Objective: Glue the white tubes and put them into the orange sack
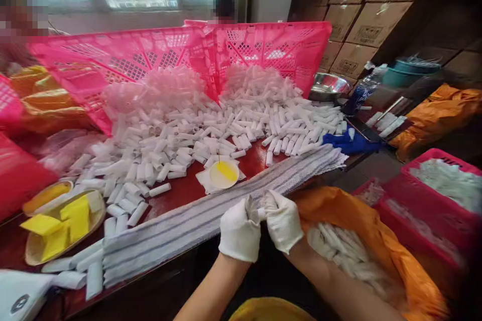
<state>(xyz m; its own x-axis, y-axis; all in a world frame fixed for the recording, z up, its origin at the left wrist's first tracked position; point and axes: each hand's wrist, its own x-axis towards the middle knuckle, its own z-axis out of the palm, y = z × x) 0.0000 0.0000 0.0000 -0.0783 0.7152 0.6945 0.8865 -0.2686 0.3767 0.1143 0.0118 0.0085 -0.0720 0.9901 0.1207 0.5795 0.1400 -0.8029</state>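
Note:
My left hand (241, 230) and my right hand (281, 219), both in white gloves, meet over the near table edge. Their fingers are closed on the two ends of a short white tube (261, 214); only its middle shows between them. Just beyond lies a striped grey-and-white towel (165, 233) along the edge. A small white dish (223, 174) with something yellow and a thin stick in it rests on a white cloth past the towel. Behind that spreads a large heap of similar white tubes (211, 133) on the red table (248, 163).
Pink crates (271, 35) stand tipped behind the heap. At left, a tray (98, 210) holds yellow pieces. Below my right arm an orange sack (391, 241) contains white tubes. Blue cloth (348, 141), a bottle (364, 91) and a metal bowl (330, 83) sit at right. Two people are beyond.

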